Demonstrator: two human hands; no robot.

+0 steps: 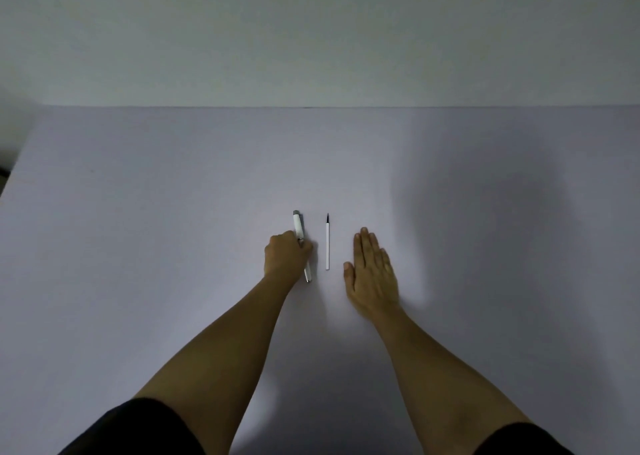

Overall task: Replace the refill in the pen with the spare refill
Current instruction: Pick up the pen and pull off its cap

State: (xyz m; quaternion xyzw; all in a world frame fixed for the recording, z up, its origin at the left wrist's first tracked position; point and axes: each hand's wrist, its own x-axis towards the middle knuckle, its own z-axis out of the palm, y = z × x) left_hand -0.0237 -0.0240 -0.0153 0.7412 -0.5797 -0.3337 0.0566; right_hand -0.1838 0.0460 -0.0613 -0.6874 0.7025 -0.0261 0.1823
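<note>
Right hand (pixel 372 271) flat and released on table (pixel 138 212), spare refill (pixel 327 247) beside, left hand (pixel 285 255) grasping pen (pixel 298 226)

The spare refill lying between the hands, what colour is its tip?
Black tip on a thin white spare refill, seen in the head view.
</note>
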